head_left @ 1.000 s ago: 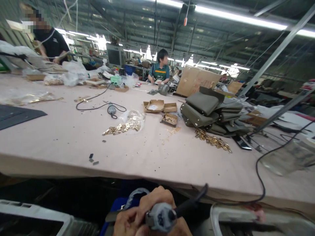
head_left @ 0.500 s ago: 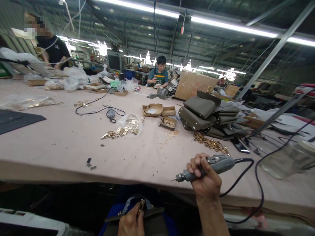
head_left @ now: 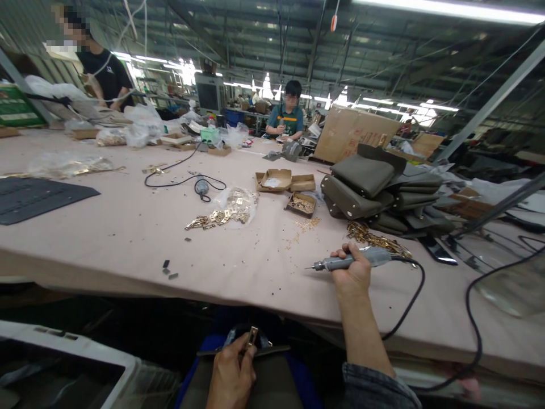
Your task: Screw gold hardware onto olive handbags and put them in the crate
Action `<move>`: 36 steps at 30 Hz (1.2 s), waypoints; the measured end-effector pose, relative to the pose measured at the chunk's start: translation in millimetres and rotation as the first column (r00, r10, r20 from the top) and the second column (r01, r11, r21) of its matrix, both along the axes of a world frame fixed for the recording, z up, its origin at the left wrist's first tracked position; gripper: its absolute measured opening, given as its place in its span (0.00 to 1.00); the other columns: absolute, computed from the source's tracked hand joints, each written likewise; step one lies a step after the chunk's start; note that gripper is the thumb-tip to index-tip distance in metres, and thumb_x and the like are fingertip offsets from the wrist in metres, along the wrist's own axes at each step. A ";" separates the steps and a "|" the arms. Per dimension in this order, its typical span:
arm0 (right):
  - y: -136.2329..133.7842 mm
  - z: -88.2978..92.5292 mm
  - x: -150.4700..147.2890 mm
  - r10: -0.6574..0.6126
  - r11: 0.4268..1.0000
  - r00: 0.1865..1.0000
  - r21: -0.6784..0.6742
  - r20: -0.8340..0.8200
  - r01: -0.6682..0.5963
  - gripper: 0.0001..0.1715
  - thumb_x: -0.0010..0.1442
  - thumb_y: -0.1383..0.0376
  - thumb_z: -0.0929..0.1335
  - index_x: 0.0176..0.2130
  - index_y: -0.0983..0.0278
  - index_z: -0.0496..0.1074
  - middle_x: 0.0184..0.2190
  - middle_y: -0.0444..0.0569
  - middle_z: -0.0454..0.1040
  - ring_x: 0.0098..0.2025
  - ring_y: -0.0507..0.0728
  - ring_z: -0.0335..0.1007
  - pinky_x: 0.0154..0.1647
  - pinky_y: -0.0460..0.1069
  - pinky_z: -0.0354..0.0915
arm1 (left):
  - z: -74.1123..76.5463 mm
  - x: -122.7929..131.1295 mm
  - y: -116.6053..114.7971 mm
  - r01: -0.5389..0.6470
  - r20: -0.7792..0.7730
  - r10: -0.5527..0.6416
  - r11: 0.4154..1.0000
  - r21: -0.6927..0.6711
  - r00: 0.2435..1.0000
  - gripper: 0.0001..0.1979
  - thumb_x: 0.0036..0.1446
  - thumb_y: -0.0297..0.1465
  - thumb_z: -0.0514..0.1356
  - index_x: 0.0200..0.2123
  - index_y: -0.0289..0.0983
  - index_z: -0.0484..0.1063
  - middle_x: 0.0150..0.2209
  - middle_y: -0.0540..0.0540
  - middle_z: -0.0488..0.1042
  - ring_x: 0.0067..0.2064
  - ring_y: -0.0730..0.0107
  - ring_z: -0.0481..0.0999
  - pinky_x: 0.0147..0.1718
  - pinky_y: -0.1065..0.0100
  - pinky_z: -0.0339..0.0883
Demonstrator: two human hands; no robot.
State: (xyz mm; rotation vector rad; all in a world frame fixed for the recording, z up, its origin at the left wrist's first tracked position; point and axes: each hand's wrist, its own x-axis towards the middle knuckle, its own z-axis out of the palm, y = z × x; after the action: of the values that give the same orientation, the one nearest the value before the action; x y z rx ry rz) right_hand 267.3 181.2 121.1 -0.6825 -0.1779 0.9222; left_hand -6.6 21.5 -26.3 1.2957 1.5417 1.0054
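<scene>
My right hand is wrapped round a grey corded electric screwdriver, held over the table with its bit pointing left. Low in the view, my left hand pinches a small gold metal bag fitting with a slot in it. Beneath that hand an olive-grey bag lies on my lap, over blue cloth. Tiny gold screws are scattered on the table, beyond the screwdriver's tip. Behind the screwdriver lies a heap of gold fittings.
Olive-grey bag pieces are stacked at the right, near a phone. Small cardboard boxes and a plastic bag of gold fittings occupy the middle. A second screwdriver lies further left. Two people work beyond; a white crate stands lower left.
My right hand has moved away from me over the table with the screwdriver, now held more level. My left hand keeps its pinch on the gold fitting. The camera view has shifted slightly.
</scene>
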 end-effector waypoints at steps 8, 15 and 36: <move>16.3 -17.7 -13.5 0.015 1.000 1.000 -0.023 -0.020 -0.016 0.14 0.55 0.67 0.76 0.34 0.64 0.66 0.29 0.37 0.68 0.22 0.45 0.61 0.26 0.45 0.68 | -1.9 -2.4 3.3 0.058 0.039 -0.055 0.996 -0.071 0.998 0.29 0.61 0.45 0.56 0.53 0.28 0.78 0.20 0.46 0.76 0.21 0.61 0.76 0.22 0.66 0.69; 27.1 -22.5 -13.0 0.005 0.999 1.000 -0.041 -0.018 -0.006 0.13 0.55 0.71 0.74 0.35 0.63 0.66 0.29 0.37 0.68 0.22 0.45 0.61 0.26 0.44 0.68 | 5.5 -4.0 1.3 0.087 0.051 -0.083 0.992 -0.090 0.995 0.27 0.63 0.42 0.54 0.54 0.27 0.77 0.21 0.45 0.77 0.22 0.60 0.77 0.23 0.66 0.68; 32.6 -24.4 -19.2 -0.035 0.996 0.999 -0.078 0.013 0.036 0.14 0.54 0.70 0.74 0.34 0.63 0.65 0.29 0.37 0.69 0.22 0.45 0.61 0.25 0.44 0.69 | -4.8 -5.1 2.8 0.040 0.005 -0.040 0.996 -0.077 0.999 0.28 0.60 0.46 0.56 0.52 0.31 0.80 0.17 0.47 0.74 0.20 0.59 0.75 0.25 0.64 0.72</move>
State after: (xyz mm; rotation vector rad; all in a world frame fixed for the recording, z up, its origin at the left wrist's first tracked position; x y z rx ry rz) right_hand 248.0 213.7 96.6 -0.7615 -0.1403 0.8953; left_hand -11.7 24.3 -31.1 1.2649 1.5313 0.9136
